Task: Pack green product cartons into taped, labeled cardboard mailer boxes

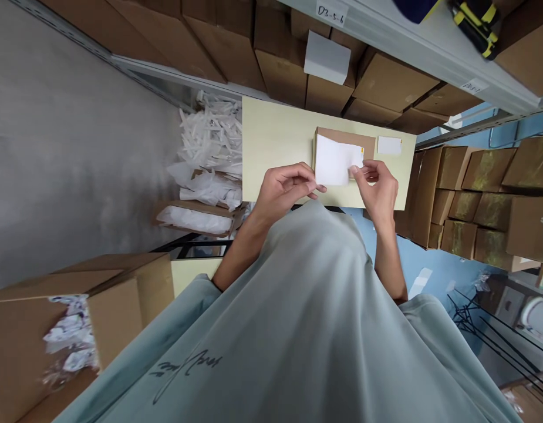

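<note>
A white paper sheet point(337, 160) with a small yellow mark at its upper right corner lies over a brown cardboard box point(348, 136). The box rests on a pale yellow tabletop point(275, 135). At the sheet's lower left corner, my left hand point(289, 187) has its thumb and fingers closed in a pinch. My right hand point(377, 187) pinches the right edge between thumb and forefinger. A smaller white card point(389, 145), also marked with yellow, lies on the table to the right of the box.
Cardboard boxes point(284, 70) fill the metal shelf point(385, 47) behind the table. White plastic wrapping point(213, 135) is heaped to the left. An open carton point(113, 305) stands at lower left. More taped boxes point(465, 194) are stacked at right, beside a blue floor point(412, 258).
</note>
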Demonstrator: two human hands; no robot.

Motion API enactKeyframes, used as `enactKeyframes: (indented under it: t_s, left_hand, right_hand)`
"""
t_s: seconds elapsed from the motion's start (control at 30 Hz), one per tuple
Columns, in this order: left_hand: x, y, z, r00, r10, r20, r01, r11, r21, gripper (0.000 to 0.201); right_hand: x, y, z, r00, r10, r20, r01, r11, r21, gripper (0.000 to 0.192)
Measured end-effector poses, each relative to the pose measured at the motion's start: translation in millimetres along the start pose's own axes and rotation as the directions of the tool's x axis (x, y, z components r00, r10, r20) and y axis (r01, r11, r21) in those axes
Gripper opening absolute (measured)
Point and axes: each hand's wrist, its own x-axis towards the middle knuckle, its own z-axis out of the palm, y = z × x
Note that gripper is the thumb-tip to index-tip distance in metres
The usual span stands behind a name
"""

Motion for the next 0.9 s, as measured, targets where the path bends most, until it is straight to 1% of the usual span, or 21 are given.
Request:
enactKeyframes:
  t_s: [0.07,0.2,0.3,0.43,0.53,0.7,0.9]
  left_hand:
    - [-2,-1,-5.2,0.998,0.056,0.006,-0.056,0.998,0.032,0.027]
    - [-8,-4,-14.0,0.989,0.146,0.016,-0.147,0.980,0.138,0.023]
    - [-14,-3,-18.3,0.982,0.188,0.025,-0.189,0.954,0.233,0.018]
    - [-22,2,-19.4,0.980,0.197,0.017,-0.191,0.917,0.351,0.019]
    - [-25,4,-18.3,0.982,0.187,-0.002,-0.171,0.903,0.393,0.023]
    - [-25,2,-19.2,0.983,0.181,-0.012,-0.162,0.903,0.399,0.024]
    - [-20,2,-26.6,0.986,0.163,-0.013,-0.146,0.911,0.385,0.024]
  right_hand:
    - [-10,-13,7,0.999,-0.053,0.000,0.053,0.998,-0.019,0.041]
    - [-36,-52,16,0.980,-0.145,0.139,0.138,0.989,0.059,0.033]
    - [-48,-71,26,0.967,-0.172,0.187,0.158,0.984,0.084,0.027]
    - [-51,-76,37,0.967,-0.131,0.217,0.123,0.991,0.050,0.026]
    - [-50,-76,39,0.967,-0.107,0.231,0.104,0.994,0.027,0.024]
    - [-47,-78,39,0.962,-0.101,0.255,0.103,0.995,0.005,0.022]
    - [-41,-76,46,0.958,-0.101,0.268,0.107,0.994,-0.005,0.020]
